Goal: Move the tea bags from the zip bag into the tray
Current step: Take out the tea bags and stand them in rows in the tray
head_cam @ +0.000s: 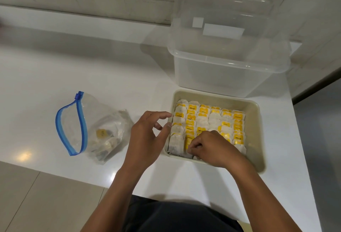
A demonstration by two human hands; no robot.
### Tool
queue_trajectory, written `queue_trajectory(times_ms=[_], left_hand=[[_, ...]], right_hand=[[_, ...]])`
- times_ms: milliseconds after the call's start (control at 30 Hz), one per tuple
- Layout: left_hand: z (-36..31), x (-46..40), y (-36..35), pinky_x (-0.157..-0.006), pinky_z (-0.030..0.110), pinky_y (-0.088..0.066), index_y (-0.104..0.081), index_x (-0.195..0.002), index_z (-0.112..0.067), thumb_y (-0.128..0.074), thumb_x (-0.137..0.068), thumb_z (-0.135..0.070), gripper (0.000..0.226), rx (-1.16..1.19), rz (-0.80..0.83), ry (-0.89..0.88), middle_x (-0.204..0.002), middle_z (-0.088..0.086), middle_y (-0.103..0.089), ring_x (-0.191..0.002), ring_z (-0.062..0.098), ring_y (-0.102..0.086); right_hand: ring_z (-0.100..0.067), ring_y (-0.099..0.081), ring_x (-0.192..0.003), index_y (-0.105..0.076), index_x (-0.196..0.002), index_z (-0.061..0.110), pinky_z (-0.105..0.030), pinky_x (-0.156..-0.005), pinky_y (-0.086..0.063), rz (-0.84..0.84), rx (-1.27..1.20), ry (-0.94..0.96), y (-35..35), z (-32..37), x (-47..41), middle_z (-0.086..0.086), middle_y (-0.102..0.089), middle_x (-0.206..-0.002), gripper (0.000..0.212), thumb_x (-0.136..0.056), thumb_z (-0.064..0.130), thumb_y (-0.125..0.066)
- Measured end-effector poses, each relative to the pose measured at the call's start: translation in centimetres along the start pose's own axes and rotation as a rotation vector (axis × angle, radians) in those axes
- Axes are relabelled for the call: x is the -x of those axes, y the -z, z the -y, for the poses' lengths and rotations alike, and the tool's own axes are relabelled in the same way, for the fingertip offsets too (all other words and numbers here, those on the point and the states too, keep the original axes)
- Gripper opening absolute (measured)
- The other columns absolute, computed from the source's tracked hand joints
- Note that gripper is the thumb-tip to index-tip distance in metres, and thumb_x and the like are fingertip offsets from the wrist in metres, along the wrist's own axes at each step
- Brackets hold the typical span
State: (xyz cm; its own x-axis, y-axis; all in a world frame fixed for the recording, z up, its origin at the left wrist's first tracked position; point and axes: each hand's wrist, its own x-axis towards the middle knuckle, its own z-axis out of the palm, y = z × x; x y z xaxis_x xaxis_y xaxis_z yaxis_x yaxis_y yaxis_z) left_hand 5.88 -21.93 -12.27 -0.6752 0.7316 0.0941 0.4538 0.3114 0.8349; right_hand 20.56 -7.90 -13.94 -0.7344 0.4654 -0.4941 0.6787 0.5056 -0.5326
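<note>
Bench [120, 69]: white, glossy, it carried three containers
Clear tub [227, 56]: one, see-through plastic, boxy with rounded corners, two white labels on its wall; it stood just behind the tray
Tray [258, 121]: one, beige plastic, rectangular with rounded corners, at the bench's right front
Tea bags [204, 117]: white paper sachets with yellow tags, packed upright in about six rows inside the tray; too many and too overlapped to count
Zip bag [92, 130]: one, clear crinkled plastic with a blue zip, mouth gaping, lying left of the tray and apart from it; a few tea bags remained inside, number unclear
Left hand [147, 139]: over the tray's left rim, fingers loosely spread, holding nothing
Right hand [212, 148]: inside the tray at its near edge, fingertips pinching a tea bag
</note>
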Motion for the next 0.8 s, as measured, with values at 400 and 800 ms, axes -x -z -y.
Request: queue_trajectory(times_ms=[400,800], left_hand=[[-1.0,2.0,2.9,-0.065,0.011,-0.038,-0.070,-0.107,-0.039,-0.068,-0.093,-0.023,0.021,0.032,-0.030,-0.006,-0.103,-0.020,-0.064,-0.086,0.008,-0.063],[2.8,3.8,16.0,-0.058,0.023,-0.046,-0.070,-0.107,-0.034,-0.071,-0.090,-0.019,0.023,-0.090,-0.286,-0.034,-0.101,-0.018,-0.063,-0.086,0.010,-0.063]], right_hand=[[-0.002,-0.057,-0.059,-0.073,-0.086,0.031,-0.030,-0.065,-0.052,-0.306,-0.171,0.168,1.1,5.2,1.7,0.016,-0.068,-0.074,0.012,-0.093,0.031,-0.063],[-0.011,-0.068,-0.069,-0.073,-0.101,0.032,-0.032,-0.068,-0.059,-0.207,-0.397,0.417,-3.4,20.5,1.3,0.007,-0.069,-0.078,0.013,-0.095,0.025,-0.063]])
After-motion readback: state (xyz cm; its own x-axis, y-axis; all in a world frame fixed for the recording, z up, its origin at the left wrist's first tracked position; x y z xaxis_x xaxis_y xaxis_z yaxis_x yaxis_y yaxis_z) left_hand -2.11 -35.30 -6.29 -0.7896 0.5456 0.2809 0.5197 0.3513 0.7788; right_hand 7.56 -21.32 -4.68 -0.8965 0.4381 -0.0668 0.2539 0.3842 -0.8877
